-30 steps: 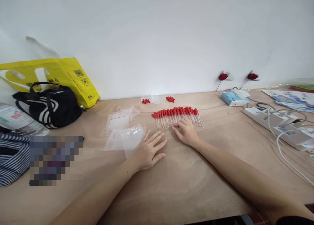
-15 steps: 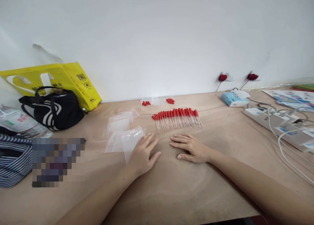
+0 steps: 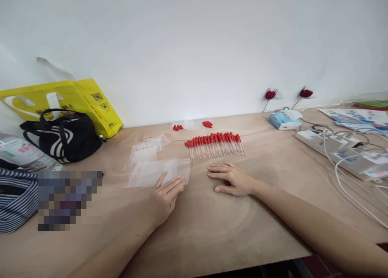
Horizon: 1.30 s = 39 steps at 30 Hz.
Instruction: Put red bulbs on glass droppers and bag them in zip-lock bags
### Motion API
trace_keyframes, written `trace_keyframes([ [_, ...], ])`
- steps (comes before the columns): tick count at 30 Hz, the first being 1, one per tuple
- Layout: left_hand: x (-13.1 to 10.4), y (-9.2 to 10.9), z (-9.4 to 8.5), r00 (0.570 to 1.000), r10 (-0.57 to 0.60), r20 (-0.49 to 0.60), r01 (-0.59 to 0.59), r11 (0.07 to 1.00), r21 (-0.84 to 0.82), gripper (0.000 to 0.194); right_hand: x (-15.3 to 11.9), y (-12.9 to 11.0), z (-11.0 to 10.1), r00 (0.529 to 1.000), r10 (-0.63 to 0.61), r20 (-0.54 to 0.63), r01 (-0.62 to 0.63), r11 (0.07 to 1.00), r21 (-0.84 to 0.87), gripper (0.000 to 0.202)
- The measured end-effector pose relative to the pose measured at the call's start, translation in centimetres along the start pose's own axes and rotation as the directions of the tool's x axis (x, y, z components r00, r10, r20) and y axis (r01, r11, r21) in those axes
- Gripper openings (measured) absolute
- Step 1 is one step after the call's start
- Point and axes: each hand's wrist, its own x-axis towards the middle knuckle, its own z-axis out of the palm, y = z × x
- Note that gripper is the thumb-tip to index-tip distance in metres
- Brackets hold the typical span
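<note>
My left hand [image 3: 168, 195] rests with its fingers extended on the near edge of a clear zip bag [image 3: 169, 169], which overlaps more flat bags. Other clear bags [image 3: 144, 152] lie just behind these. My right hand [image 3: 232, 180] lies open on the wooden table [image 3: 212, 229], fingers spread, holding nothing. Beyond both hands is a row of thin clear sticks with red tops [image 3: 215, 144], set side by side. Two small groups of red pieces, one on the left [image 3: 178, 127] and one on the right [image 3: 207, 124], lie near the wall on clear bags.
At the left are a yellow bag [image 3: 100, 108], a black bag [image 3: 72, 136], a large plastic bottle [image 3: 27, 152] and a striped item [image 3: 18, 201]. At the right stand a tissue pack [image 3: 285, 120], two red flowers and a power strip [image 3: 312, 142] with white cables.
My left hand has turned and shifted left, and the top bag under it now lies turned, its red-lined edge at the back. My right hand stays flat. The view has shifted slightly.
</note>
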Motion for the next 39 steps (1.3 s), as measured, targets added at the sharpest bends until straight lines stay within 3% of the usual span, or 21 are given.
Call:
trace_keyframes([
  [4,0.5,0.6,-1.4,0.958,0.220,0.186,-0.170,0.953,-0.251,0.031,0.1,0.2,0.1,0.998,0.001,-0.062,0.000,1.000,0.019,0.044],
  [8,1.2,0.4,-2.8,0.885,0.230,0.404,-0.037,0.901,-0.432,0.033,0.1,0.5,0.2,0.989,0.015,-0.146,-0.005,0.998,0.070,0.026],
  [11,1.8,0.0,-3.7,0.871,0.193,0.452,0.082,0.850,-0.520,0.023,0.1,0.7,0.3,0.984,0.042,-0.171,-0.023,0.993,0.112,0.022],
  [13,2.3,0.3,-3.9,0.892,0.113,0.437,0.144,0.846,-0.514,0.020,0.2,0.8,0.4,0.986,0.044,-0.160,-0.024,0.992,0.122,0.025],
  [15,2.8,1.3,-3.5,0.906,-0.059,0.419,0.241,0.886,-0.396,0.030,0.3,0.6,0.5,0.989,0.039,-0.143,-0.023,0.994,0.110,0.028],
  [17,3.2,2.5,-2.6,0.859,-0.254,0.444,0.371,0.907,-0.198,0.051,0.4,0.4,0.6,0.991,0.031,-0.127,-0.019,0.995,0.093,0.032],
  [20,3.8,3.6,-1.0,0.791,-0.323,0.520,0.414,0.908,-0.066,0.068,0.5,-0.1,0.6,0.994,0.011,-0.107,-0.001,0.996,0.087,0.035],
  [27,4.1,0.9,0.7,0.869,-0.005,0.495,0.161,0.948,-0.274,0.073,0.5,-0.6,0.2,0.990,-0.117,-0.073,0.124,0.987,0.105,0.042],
  [34,4.3,0.2,0.8,0.876,0.054,0.479,0.138,0.924,-0.357,0.072,1.0,-1.1,0.5,0.972,-0.227,0.060,0.223,0.972,0.076,0.057],
  [39,4.1,0.2,0.5,0.852,-0.008,0.523,0.212,0.920,-0.330,0.071,1.0,-1.0,0.5,0.984,-0.179,0.025,0.174,0.977,0.124,0.075],
])
